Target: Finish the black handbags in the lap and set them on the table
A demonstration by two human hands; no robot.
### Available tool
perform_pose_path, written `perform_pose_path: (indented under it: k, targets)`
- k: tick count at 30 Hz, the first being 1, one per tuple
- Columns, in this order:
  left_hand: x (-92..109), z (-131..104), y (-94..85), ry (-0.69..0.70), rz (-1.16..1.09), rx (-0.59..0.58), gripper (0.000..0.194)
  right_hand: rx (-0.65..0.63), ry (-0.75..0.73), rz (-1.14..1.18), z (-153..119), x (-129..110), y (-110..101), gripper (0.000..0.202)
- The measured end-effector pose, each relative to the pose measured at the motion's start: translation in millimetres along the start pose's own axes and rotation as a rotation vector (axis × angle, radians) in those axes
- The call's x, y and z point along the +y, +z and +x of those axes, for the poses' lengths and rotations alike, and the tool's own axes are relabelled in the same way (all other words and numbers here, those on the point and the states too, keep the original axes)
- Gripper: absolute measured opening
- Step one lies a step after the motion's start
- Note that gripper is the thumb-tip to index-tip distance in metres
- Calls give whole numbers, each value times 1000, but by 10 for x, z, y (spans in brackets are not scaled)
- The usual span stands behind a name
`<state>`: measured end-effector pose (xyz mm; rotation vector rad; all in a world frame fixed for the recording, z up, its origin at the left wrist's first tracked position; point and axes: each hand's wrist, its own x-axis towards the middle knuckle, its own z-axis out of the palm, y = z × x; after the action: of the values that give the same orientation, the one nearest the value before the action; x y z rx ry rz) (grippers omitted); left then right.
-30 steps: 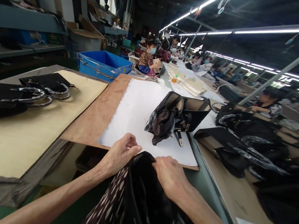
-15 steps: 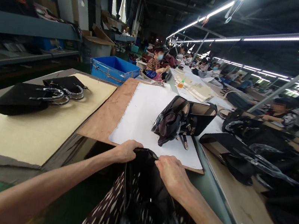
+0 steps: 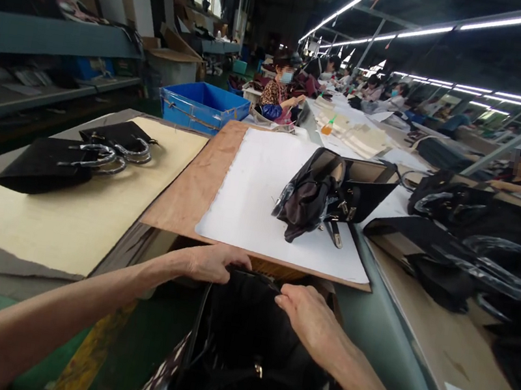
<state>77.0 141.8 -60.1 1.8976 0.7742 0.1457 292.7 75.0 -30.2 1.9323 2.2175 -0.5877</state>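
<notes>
A black handbag (image 3: pixel 244 324) rests in my lap, its mouth facing up toward me. My left hand (image 3: pixel 216 263) pinches the bag's far rim at the left. At the right part of the same rim, my right hand (image 3: pixel 309 309) has its fingers closed on the edge. A small gold-coloured metal fitting (image 3: pixel 258 370) shows on the near side of the bag. Ahead of my hands, another black handbag (image 3: pixel 364 195) with a dark lining pulled out lies on a white sheet (image 3: pixel 252 187).
Two black bags with wrapped handles (image 3: pixel 47 164) lie on a yellowish sheet (image 3: pixel 131 201) at left. A blue crate (image 3: pixel 194 115) stands behind the brown board (image 3: pixel 180 202). More black bags (image 3: pixel 433 255) are piled at right. A seated co-worker (image 3: pixel 276 95) is beyond the crate.
The bag in my lap has come lower and its mouth is spread wider, showing more of the inside. Both hands stay on its rim. My view has tilted and shifted slightly.
</notes>
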Motion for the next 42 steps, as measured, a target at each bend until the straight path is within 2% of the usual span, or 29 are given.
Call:
perform_pose_path:
  k: [6,10,14,17,22,26,29,32,36,42]
  targets:
    - [149,-38,8,120,235,134,46,23,32,44,19,87,25,27]
    - [200,-39,11,178,432,93,49,24,32,22,37,62,31,28]
    - [371,-18,60,66,755,19,47,29,41,-36,23,-81,-6,24]
    - [511,6,143,-51,859,-24,48,43,79,-62,2,-178,14,23]
    - [509,95,255,-89,797,78,33,69,99,-64,-13,-198,105,23]
    - [434,157,251,-101,687,75,25,84,90,-42,-26,-130,126,24]
    - [396,180,239,-51,625,75,15,80,91,-10,-43,-72,121,23]
    - [352,191,254,-22,572,139,4,83,114,-21,-48,-36,125,23]
    - [326,207,284,-114,542,245,14,102,134,-38,-21,-47,138,18]
    - [389,267,264,-130,639,184,12,130,100,-36,132,-82,170,15]
